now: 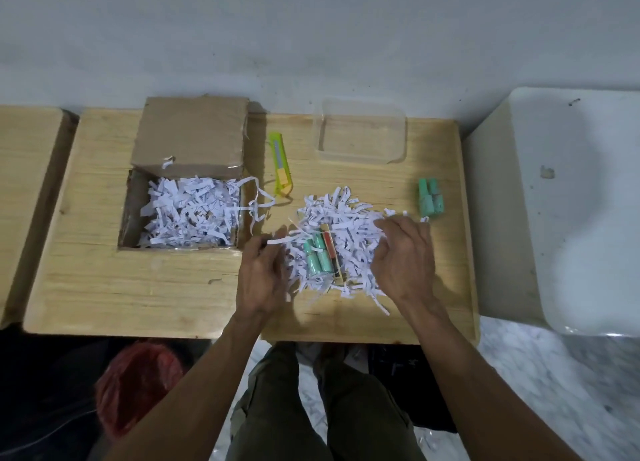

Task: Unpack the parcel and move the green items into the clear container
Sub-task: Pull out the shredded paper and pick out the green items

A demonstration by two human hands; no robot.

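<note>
The open cardboard parcel sits at the left of the wooden table, half full of shredded white paper. A second heap of shredded paper lies in front of me. In its middle lie several small green bottles beside a red and yellow item. My left hand pinches paper strips at the heap's left edge. My right hand rests with spread fingers on the heap's right side. More green bottles lie at the right. The clear container stands empty at the back.
A yellow-green utility knife lies between the parcel and the container. A white tub stands off the table's right edge. Another wooden surface adjoins at the left. A red bag lies on the floor.
</note>
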